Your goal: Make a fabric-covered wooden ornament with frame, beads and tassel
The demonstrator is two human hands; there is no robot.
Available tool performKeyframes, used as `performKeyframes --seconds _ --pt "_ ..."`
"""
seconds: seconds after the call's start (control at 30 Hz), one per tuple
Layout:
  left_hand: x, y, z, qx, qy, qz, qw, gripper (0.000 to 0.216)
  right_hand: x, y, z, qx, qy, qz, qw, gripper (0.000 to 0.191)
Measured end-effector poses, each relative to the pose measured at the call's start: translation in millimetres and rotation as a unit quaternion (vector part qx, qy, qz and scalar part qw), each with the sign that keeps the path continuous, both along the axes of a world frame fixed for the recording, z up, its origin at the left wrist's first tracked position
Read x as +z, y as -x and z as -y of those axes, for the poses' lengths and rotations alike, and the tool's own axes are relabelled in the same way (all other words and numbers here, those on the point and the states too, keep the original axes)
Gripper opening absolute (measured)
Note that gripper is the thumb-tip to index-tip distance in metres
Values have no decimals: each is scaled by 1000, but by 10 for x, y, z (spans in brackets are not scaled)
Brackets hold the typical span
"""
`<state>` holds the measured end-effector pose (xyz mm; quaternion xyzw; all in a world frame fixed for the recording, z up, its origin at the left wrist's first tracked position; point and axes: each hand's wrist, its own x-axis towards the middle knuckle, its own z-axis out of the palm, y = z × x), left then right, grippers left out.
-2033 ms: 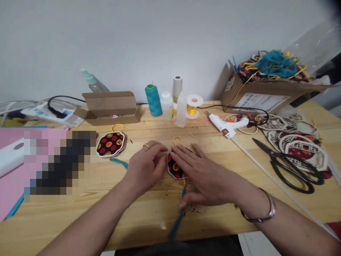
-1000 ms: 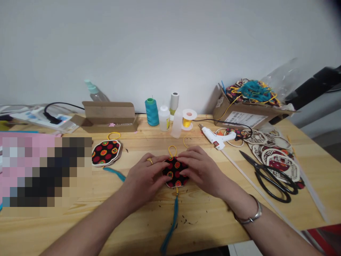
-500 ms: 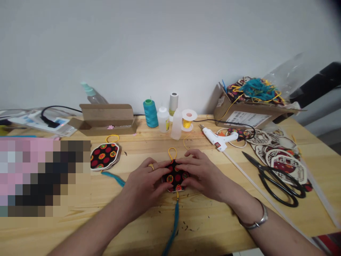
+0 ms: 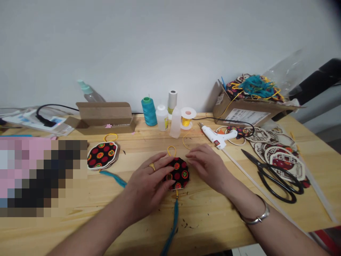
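One patterned ornament [image 4: 181, 169] lies on the wooden table [image 4: 223, 224], its left side grasped by my left hand [image 4: 147, 181], while my right hand [image 4: 209, 167], loosely curled beside it, holds nothing visible. I judge a sideways tug could skew the ornament; bare wood gives room before the scissors [image 4: 262, 167] at right, and the blue tassel [image 4: 174, 218] trails toward the near edge.

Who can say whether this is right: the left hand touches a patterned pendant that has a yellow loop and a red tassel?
Not quite: the tassel is teal, not red, as the head view shows. The left hand does touch the patterned pendant, and the loop is yellow.
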<state>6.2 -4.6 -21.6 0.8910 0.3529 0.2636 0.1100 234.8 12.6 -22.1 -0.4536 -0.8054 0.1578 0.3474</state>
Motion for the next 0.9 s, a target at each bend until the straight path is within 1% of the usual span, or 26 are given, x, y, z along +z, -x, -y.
performKeyframes --seconds 0.1,0.2,0.33,0.43,0.57,0.73,0.9 --pt "-10 -48 19 -57 -10 -26 998 31 -11 -6 2 -31 37 27 998 14" --pt "-25 -77 24 -81 -16 -69 994 38 -7 0 9 -47 58 49 996 12" --pt "-59 -75 15 -91 -8 -120 989 51 13 27 24 -51 77 65 994 9" --pt "-86 -64 13 -98 -9 -119 988 58 24 50 38 -48 82 72 993 8" --pt "-94 -63 16 -94 -4 -114 989 59 22 66 49 -44 81 80 992 10" --pt "-77 -65 8 -98 -4 -151 984 57 7 66 41 -45 76 91 992 11" --pt "-90 -59 7 -103 -4 -162 981 57 -2 73 25 -57 45 93 993 11"
